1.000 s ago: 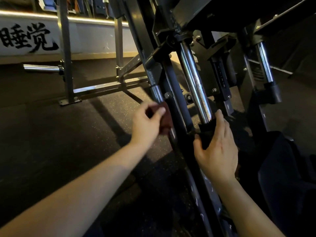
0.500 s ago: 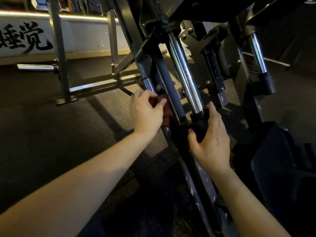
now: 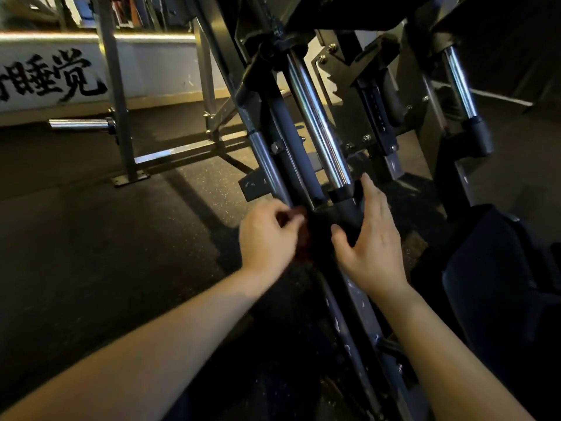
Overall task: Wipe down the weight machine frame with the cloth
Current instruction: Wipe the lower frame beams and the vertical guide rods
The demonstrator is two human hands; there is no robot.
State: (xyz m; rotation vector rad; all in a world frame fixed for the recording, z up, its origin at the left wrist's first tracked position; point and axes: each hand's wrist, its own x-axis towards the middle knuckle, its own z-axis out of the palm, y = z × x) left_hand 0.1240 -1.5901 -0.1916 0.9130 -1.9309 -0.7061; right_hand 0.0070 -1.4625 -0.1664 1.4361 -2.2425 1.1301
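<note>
**Cloth on the rail, low on the weight machine frame**

Far left, a white wall panel [image 3: 145, 68] carries big black brush characters. In front of it a chrome peg [image 3: 79, 124] juts sideways from a steel upright post [image 3: 117, 101], which is bolted to the dark speckled floor [image 3: 76, 232].

Now the action: the left hand [image 3: 268, 235] is at the slanted grey rail of the weight machine frame [image 3: 267, 159], low down, just below a small flat bracket [image 3: 253, 186]. Its fingers are curled tight around the cloth [image 3: 301, 213]. The cloth is dark red, and only slivers peek out between thumb and fingers, pressed against the rail. The hand is a touch blurred.

Just right of that rail runs a bright chrome rod [image 3: 318, 123], dropping into a black collar [image 3: 343, 192]. The right hand [image 3: 373, 238] sits against the dark sleeve under that collar, fingers straight and together, thumb spread wide. It rests there and grips nothing, with the fingertips reaching up beside the collar.

Further right, a second chrome rod [image 3: 458, 80] ends in its own black collar, and a dark padded seat [image 3: 501, 284] fills the right edge.
</note>
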